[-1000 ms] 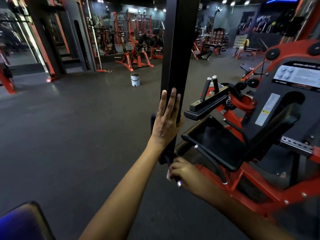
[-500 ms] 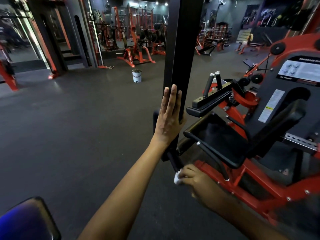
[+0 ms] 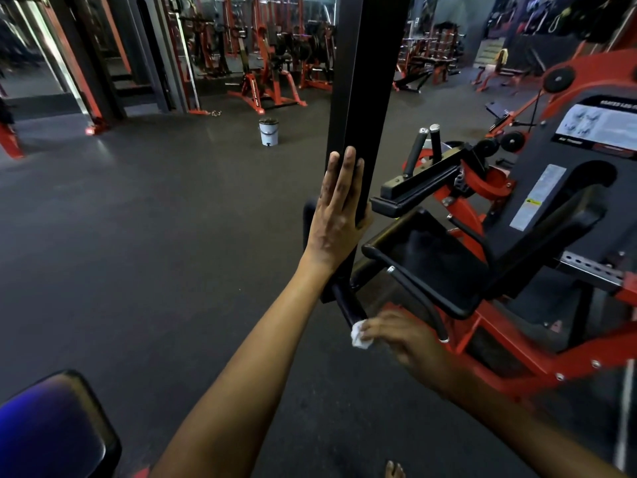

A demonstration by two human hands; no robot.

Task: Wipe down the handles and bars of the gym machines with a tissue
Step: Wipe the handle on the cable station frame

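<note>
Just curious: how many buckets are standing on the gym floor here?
1. A pale bucket stands alone on the dark floor, left of the black upright post. Others may be hidden behind machines.

The right hand point(image 3: 403, 336) with the tissue point(image 3: 360, 335) now sits at the free end of the short black bar point(image 3: 346, 305), having slid toward 4 o'clock from its earlier grip higher up. The silver tip it showed before is now covered.
</note>
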